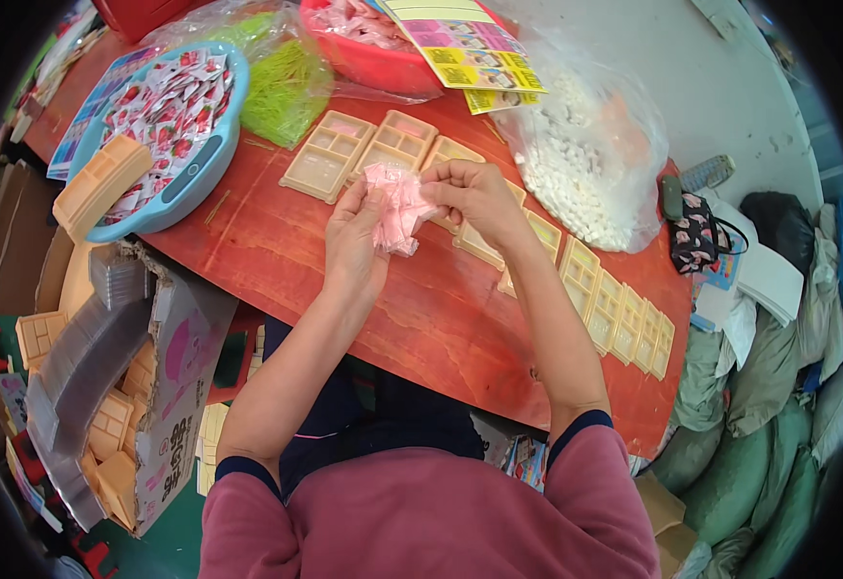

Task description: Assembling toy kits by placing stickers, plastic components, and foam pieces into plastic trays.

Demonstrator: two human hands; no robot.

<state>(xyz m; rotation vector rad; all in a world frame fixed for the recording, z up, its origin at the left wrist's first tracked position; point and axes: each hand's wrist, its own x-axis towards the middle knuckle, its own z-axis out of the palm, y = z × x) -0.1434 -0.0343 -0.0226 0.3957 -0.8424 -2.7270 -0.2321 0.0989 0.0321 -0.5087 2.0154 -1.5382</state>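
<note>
A bunch of small pink packets [398, 210] is gripped in my left hand [356, 227], above the middle of the red table [364, 309]. The fingers of my right hand [470, 193] are pinched together at the bunch's right edge; whether they hold a single packet I cannot make out. Behind and beneath my hands runs a row of cream compartment trays [329, 159], curving from the back left to the right end of the table. Pink pieces lie in some compartments of the far left trays. My hands and forearms hide part of the row.
A blue basin [233, 106] of strawberry-printed sachets stands at the left, a stack of trays [103, 183] on its rim. Behind are a bag of green strands [289, 87], a red basin [383, 72] and a bag of white pieces [581, 164]. A cardboard box [185, 338] stands lower left.
</note>
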